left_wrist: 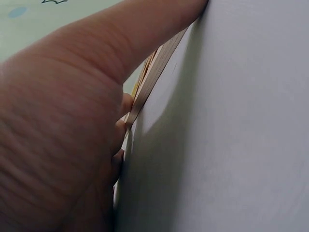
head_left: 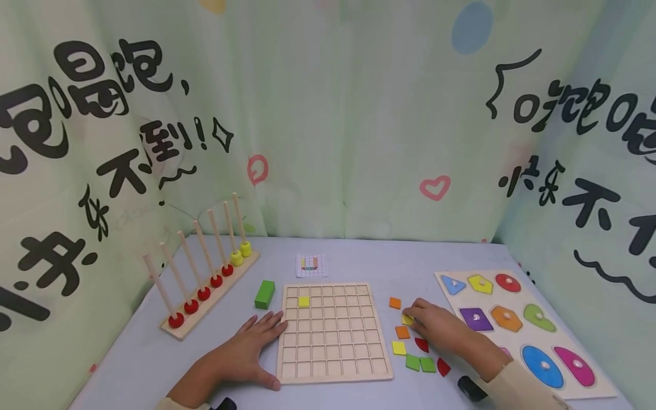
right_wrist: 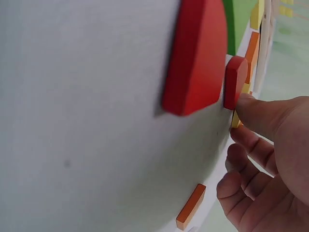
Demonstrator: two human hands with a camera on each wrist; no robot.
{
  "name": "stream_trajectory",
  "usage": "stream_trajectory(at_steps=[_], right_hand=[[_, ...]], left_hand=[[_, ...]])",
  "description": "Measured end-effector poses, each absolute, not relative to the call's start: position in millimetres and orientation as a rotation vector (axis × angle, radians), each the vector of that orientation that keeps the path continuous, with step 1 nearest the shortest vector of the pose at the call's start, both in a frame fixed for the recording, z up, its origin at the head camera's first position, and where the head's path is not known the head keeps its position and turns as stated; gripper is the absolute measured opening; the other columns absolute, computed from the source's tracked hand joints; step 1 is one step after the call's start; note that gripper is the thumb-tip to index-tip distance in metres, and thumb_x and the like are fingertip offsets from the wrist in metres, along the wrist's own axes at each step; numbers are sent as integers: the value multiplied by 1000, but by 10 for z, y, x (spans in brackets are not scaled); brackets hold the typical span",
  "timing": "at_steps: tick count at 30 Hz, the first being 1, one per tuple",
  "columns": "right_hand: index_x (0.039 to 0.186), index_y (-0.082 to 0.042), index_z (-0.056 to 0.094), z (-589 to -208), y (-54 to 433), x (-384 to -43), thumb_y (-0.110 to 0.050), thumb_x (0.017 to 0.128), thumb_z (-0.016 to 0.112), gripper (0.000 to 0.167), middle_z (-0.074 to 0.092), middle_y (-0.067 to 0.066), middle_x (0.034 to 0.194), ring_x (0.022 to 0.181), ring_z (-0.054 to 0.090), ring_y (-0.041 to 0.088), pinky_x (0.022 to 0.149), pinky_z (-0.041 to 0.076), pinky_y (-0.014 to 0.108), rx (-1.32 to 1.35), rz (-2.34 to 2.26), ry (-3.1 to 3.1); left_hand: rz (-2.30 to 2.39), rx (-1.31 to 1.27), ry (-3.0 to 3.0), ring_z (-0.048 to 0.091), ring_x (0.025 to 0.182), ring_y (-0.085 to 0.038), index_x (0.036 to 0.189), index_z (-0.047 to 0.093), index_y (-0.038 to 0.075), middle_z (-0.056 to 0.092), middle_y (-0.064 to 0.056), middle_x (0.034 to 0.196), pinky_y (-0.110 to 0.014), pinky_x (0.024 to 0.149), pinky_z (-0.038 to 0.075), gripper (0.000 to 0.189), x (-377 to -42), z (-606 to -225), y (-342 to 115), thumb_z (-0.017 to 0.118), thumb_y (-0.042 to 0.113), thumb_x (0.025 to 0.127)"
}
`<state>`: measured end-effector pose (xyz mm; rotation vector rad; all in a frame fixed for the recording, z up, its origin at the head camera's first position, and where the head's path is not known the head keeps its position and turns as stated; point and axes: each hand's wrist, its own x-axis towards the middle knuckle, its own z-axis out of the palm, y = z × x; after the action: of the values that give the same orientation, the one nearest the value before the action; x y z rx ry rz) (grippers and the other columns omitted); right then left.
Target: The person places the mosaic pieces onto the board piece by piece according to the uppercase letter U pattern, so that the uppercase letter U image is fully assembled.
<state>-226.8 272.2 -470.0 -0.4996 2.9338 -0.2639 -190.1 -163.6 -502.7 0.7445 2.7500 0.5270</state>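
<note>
My right hand [head_left: 435,323] pinches a yellow square tile [head_left: 407,320] between thumb and forefinger, low over the table to the right of the wooden grid board [head_left: 386,373]. In the right wrist view the thumb covers part of that tile, and a red tile [right_wrist: 235,82] with a rounded end lies right beside the thumb tip. My left hand [head_left: 251,356] rests along the board's left edge, fingers spread and thumb near the front corner. One yellow tile [head_left: 304,301] sits in a cell of the board's upper left.
Orange [head_left: 402,332], green [head_left: 412,362] and red tiles [head_left: 443,367] lie right of the board. A shape puzzle board [head_left: 605,393] stands beyond my right arm. At left are a green block [head_left: 265,294] and a peg rack [head_left: 179,330]; a pattern card [head_left: 320,273] lies behind the board.
</note>
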Motion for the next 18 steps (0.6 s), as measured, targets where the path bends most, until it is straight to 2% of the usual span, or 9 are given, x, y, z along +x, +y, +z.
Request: stream_trajectory(at_steps=[6, 14, 18], right_hand=[[123, -18, 67, -4675, 2721, -2265, -19, 89, 73, 35, 51, -12, 100, 85, 52, 6, 81, 53, 26, -561, -238, 2953], [127, -17, 63, -4633, 2650, -2277, -18, 91, 70, 37, 50, -9, 107, 90, 53, 9, 79, 53, 25, -649, -285, 2971], [128, -14, 62, -4585, 2578, -2294, -14, 92, 69, 36, 49, -8, 108, 85, 52, 9, 74, 52, 23, -743, -332, 2974]], left_hand=[[541, 756, 2747, 10, 147, -26, 153, 34, 20, 21, -2, 160, -55, 115, 4, 122, -1892, -5004, -1633, 67, 85, 55], [536, 741, 2747, 11, 147, -27, 153, 34, 20, 22, -2, 160, -56, 115, 5, 121, -1865, -4998, -1637, 67, 84, 55], [525, 747, 2754, 10, 148, -26, 153, 33, 20, 20, -2, 161, -55, 115, 4, 122, -1888, -4984, -1630, 66, 85, 56]])
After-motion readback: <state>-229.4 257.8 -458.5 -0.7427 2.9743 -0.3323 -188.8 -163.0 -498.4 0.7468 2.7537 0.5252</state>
